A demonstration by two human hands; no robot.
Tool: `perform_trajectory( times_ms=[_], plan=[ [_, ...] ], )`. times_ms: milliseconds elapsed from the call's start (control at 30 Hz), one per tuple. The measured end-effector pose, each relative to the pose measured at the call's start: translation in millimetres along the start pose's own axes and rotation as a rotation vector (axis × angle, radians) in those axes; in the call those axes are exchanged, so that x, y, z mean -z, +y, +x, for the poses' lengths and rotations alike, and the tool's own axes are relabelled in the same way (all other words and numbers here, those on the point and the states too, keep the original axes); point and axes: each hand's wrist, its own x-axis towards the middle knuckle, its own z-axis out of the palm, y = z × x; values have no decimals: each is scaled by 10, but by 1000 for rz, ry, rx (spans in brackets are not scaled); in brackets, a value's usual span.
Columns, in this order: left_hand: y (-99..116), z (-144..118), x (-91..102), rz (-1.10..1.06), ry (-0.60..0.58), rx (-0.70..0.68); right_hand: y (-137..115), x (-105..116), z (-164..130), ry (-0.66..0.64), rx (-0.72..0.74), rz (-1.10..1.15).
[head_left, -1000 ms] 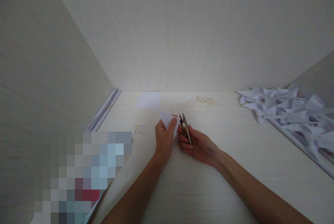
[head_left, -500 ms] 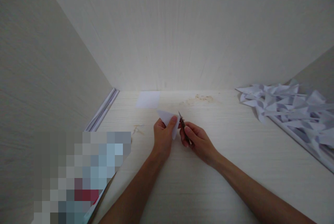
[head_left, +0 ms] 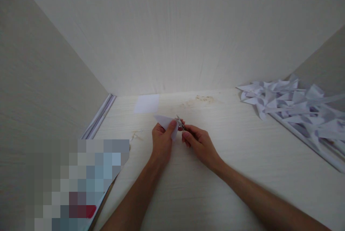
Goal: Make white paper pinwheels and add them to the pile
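A: A pale wood-grain desk (head_left: 242,173) boxed in by pale walls, with a heap of paper cuttings (head_left: 293,105) at the right and a flat white sheet (head_left: 147,104) at the back.

B: And the hands?

A: The left hand (head_left: 161,143) pinches a folded paper triangle (head_left: 165,122) just above the desk; its long axis runs left-right, tip pointing left. The right hand (head_left: 198,144) squeezes small snips (head_left: 180,123) against the paper's right edge.

B: Advice?

A: Probably hold the fold taut and take short bites.

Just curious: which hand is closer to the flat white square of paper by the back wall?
Left. The left hand sits just below the paper square; the right hand is farther right.
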Motion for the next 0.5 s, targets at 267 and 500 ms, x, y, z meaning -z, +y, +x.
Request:
perform_trajectory(
  times_ms=[267,500],
  plan=[
    [8,-3,-9,10,4,1,-4,-6,-7,10,4,1],
    [26,-16,-21,9,4,16,-4,-6,-6,13,-4,8]
  ],
)
